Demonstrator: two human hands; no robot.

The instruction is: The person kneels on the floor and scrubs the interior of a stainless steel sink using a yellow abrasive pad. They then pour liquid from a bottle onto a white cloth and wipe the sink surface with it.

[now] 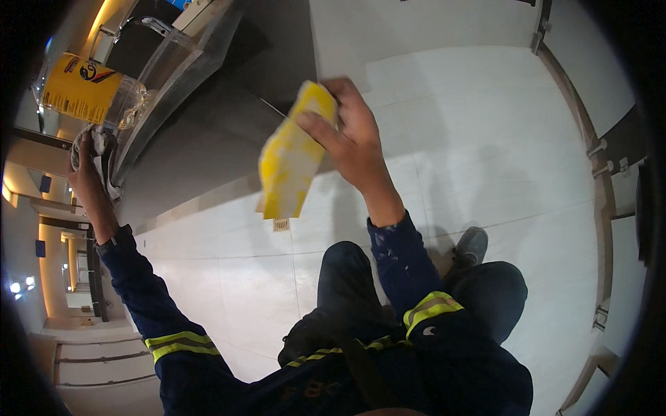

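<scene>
My right hand (350,135) pinches a folded yellow sheet (288,163) with whitish patches between thumb and fingers, held up above the floor. I cannot tell whether the sheet is cloth or paper. Over at the left, my left hand (84,170) is closed on a crumpled grey-and-white rag (105,156), at the edge of the counter (163,80). A clear plastic bottle (128,102) with a yellow label stands close beyond that hand. The rag partly hides my left fingers.
A dark panel (208,132) slopes below the counter. Further back on the counter are a metal tap (156,26) and a blue item (179,3). Pale floor tiles (479,173) surround a small drain (280,224). Cubicle partitions (579,97) line the right side.
</scene>
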